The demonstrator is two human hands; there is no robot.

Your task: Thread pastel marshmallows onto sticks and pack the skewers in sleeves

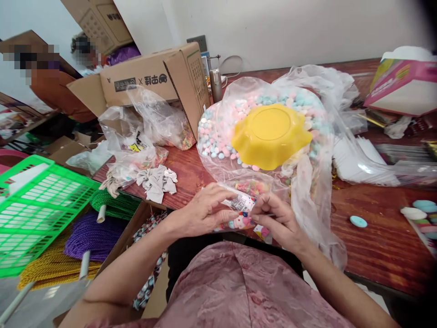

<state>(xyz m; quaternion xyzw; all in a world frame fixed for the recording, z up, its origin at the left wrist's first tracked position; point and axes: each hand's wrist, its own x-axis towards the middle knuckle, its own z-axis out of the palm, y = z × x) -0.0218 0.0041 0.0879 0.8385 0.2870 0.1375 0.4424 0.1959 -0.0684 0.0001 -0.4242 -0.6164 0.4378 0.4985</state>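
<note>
Small printed packet (243, 202) held between the two hands at the near edge of the worktop (186, 171). The left hand (206, 209) is clamped on it, thumb below and fingers above. The right hand (280, 221) is at the packet's right end, fingers curled, the thumb and index tips close together; whether they grip the packet cannot be told. Below and behind the hands, partly hidden, lie colourful wrapped sweets (237, 223).

Beyond the hands, a clear bag (309, 200) holds many pink, white and blue candies (218, 142); a yellow bowl (271, 125) rests upside down over them. Right of the bag: a blue disc (358, 221) lying flat, a stack of white sleeves (363, 161), and a pink-and-white carton (403, 84) farther back. Left of the bag: an open cardboard box (150, 84) on its side, with plastic bags (164, 120) at its mouth, and a grey cloth (156, 182) nearer the front edge. At lower left, below the worktop, a green basket (44, 214) sits over bundles of green, purple and gold cord (92, 237). A co-worker in orange (63, 95) appears at far left.
</note>
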